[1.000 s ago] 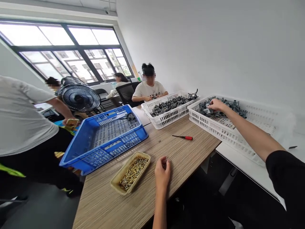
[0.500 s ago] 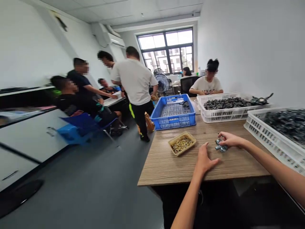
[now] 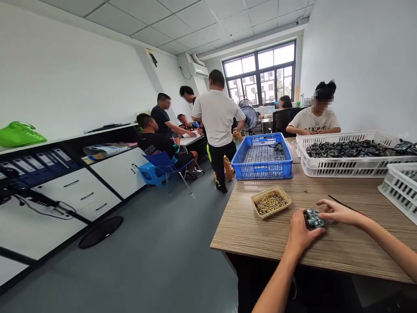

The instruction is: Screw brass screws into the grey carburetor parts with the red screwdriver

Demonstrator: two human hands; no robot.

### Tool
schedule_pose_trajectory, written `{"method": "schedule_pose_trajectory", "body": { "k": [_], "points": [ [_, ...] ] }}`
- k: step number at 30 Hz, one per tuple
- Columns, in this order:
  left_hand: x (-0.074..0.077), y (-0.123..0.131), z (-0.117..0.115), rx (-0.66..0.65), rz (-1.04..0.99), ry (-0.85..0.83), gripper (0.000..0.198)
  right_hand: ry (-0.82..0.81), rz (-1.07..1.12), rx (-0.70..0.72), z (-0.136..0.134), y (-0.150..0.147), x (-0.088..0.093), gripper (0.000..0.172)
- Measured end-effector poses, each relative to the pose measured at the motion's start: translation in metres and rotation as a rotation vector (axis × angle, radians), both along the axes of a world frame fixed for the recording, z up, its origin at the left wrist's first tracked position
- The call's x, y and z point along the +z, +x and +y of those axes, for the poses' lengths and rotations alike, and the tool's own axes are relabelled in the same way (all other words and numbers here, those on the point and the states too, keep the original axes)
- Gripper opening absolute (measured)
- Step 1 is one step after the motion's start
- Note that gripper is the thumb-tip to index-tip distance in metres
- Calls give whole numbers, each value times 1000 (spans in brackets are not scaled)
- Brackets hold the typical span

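Observation:
A silvery metal part (image 3: 314, 219) with several rounded knobs is between my two hands, just over the wooden table. My left hand (image 3: 301, 232) curls round its left and near side, thumb along the front. From the right, my right hand (image 3: 342, 214) has its thumb and fingers against the same part, one finger stretched out past its far edge. Left of the hands stands a small tan tray (image 3: 271, 202) of brass-coloured screws or pins (image 3: 269, 204).
A blue crate (image 3: 262, 171) stands at the table's far left, with a few dark parts inside. White crates (image 3: 345, 167) of dark parts line the far and right side. A thin dark rod (image 3: 342, 202) lies behind my right hand. A co-worker (image 3: 314, 119) sits across.
The view has swung left, so the table sits further right. My left hand has come up to the metal part and closed round it; before, only my right hand held it.

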State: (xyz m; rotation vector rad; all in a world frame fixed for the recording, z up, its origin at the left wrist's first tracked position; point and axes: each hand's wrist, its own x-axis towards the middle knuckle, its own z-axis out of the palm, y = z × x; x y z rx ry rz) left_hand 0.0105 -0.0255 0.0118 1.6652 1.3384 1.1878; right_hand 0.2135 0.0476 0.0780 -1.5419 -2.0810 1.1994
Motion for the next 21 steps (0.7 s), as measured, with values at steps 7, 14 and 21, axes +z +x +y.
{"method": "schedule_pose_trajectory", "body": {
  "k": [7,14,21],
  "points": [
    [3,-2,-1,27,16,-17,75,672,-242,-246,-21,71,-35,42],
    [-3,-4,4,40,13,30,75,784,-427,-435,-47,113,-83,58],
    [-1,-6,4,34,67,66,70,780,-531,-384,-51,110,-78,51]
  ]
}}
